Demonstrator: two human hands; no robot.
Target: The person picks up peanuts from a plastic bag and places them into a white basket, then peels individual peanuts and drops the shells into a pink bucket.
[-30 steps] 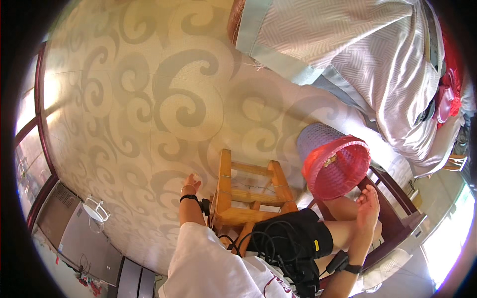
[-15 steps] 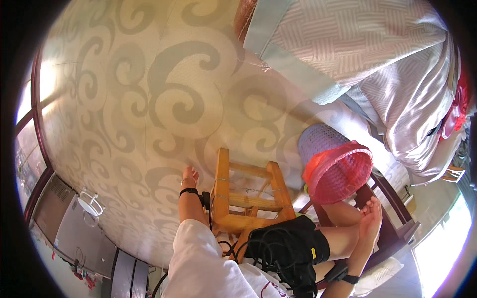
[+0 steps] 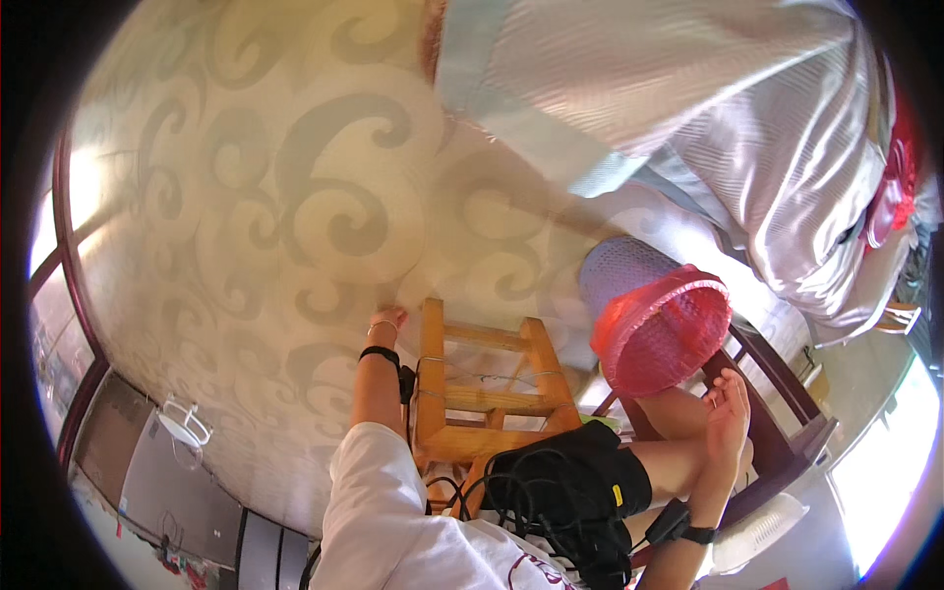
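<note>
The wooden stool (image 3: 487,393) stands against the patterned wall (image 3: 295,197), right in front of the person. The left hand (image 3: 386,320) presses flat, fingers spread, against the wall just beside the stool's top, seemingly for balance. The right hand (image 3: 730,408) hangs open and empty under the red mesh basket (image 3: 661,329), near a bare knee. Silvery bedding (image 3: 747,128) is heaped beyond.

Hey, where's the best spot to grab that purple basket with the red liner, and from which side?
Probably by the rim of the purple basket: its open mouth tilts toward the right hand, so come from that side and hook fingers over the near edge; the mesh wall looks too wide to grasp.
</note>
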